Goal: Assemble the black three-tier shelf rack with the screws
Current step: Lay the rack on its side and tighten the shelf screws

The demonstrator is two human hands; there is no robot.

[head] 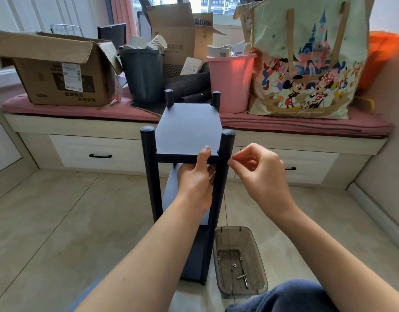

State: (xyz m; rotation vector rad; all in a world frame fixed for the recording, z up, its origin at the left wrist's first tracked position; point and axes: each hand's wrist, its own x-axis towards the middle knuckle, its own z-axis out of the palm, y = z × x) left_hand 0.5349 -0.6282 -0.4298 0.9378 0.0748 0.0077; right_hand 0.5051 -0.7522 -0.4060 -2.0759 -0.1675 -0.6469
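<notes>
hands meet at the near right corner of a black three-tier shelf rack [187,129] with four round black posts, standing upright on the beige tiled floor [47,221] in front of a window seat with white drawers. left hand [197,179] grips the front edge of the rack's top board [185,124], thumb pressed on top and fingers curled underneath, just beside the near right post [223,167]. right hand [259,174] is at the outer side of that post, thumb and forefinger pinched narrowly together against it; whatever they hold is too small to tell. near the right foot of the rack, a clear smoky plastic tub [239,260] sits on the floor, with silver screws [244,276] and small nuts lying loose in its bottom. on the pink cushion [306,126] of the seat behind stand a torn brown cardboard box [56,68], a dark grey bucket [143,75], a pink plastic bucket [231,82] and a cartoon-printed tote bag [308,59].
</notes>
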